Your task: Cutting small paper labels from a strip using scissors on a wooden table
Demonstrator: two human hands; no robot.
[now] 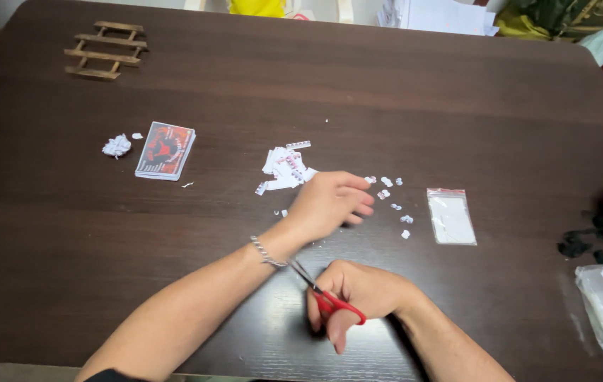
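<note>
On the dark wooden surface the cutting work looks partly done. A small heap of cut paper strips lies near the middle, and just to the right of it there are several tiny cut-out pieces, spread loosely and apart from each other. The left hand reaches across over the space between the heap and the tiny pieces; its fingers are bent loosely, and I cannot tell if this grip holds a piece or only touches the wood. The right hand rests lower, its grip closed around the red handles of the scissors, whose blades point up to the left wrist. A small clear zip bag lies flat to the right of the pieces, and nothing can be seen inside it, so collecting the pieces seems not yet begun. At the far left, a stack of cards and a crumpled paper ball lie aside, with a small wooden lattice beyond them.
</note>
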